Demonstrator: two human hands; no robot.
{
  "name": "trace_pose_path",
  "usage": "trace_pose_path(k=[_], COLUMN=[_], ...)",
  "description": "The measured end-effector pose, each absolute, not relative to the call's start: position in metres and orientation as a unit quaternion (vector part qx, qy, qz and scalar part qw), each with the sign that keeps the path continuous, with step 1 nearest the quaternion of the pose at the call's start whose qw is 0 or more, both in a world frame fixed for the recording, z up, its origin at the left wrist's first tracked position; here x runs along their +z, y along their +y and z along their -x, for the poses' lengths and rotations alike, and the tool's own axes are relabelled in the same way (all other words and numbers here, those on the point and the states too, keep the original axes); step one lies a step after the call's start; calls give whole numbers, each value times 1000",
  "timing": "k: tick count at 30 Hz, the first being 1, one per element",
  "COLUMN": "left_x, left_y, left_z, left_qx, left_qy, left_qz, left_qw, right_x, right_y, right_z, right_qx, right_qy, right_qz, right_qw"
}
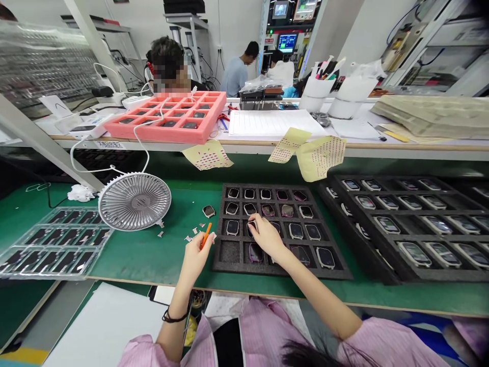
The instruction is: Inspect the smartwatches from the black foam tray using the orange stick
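Note:
My left hand [195, 253] is closed round a thin orange stick-like tool [207, 235], just left of a black foam tray [229, 252]. My right hand [266, 237] reaches over that tray, its thumb and fingers closed at a strapless smartwatch [250, 229] in the third row, partly hidden by the fingers. Smartwatches fill most of the tray's compartments, some with purplish edges; the front left one holds none. A loose smartwatch [208, 211] lies on the green mat beyond my left hand. Small whitish scraps [195, 230] are scattered near its fingertips.
A round white fan [135, 201] stands at left, beside a clear plastic tray [57, 239] of black parts. More foam trays of watches [412, 224] are stacked at right. Above runs a shelf with a pink foam tray [212, 120], papers [267, 124] and hanging yellow sheets [321, 158]. People sit beyond.

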State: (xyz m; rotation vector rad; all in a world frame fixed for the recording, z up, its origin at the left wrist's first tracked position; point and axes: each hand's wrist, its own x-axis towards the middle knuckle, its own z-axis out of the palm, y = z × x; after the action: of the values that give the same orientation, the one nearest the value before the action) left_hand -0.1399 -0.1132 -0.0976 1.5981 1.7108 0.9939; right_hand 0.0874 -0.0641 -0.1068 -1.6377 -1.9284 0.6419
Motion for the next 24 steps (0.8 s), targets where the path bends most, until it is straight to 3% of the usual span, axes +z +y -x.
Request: trace_pose_path(k=[4, 7, 11, 16, 20, 24], left_x=[-104, -108, -110, -104, -92, -82], left_y=[-116, -116, -116, -118, -120, -122], left_z=[153, 164, 169, 154, 133, 106], left_qx=[321, 278, 255, 320, 347, 353], left_qy=[681, 726, 750, 702, 642, 550], left_qz=[-613, -595, -575, -584, -606, -625], left_qw=[239, 205, 204, 251, 315, 428], right_x=[-101, -103, -113, -120, -117, -111], right_y=[-76, -85, -89, -79, -72, -73], right_z=[-104, -122, -128, -124, -125, -124], right_qx=[144, 45, 14, 42, 135, 259], right_qy=[-717, -694, -708, -699, -679, -651], right_qz=[627, 688, 689, 691, 690, 641], right_qw=[268, 207, 154, 179, 210, 313])
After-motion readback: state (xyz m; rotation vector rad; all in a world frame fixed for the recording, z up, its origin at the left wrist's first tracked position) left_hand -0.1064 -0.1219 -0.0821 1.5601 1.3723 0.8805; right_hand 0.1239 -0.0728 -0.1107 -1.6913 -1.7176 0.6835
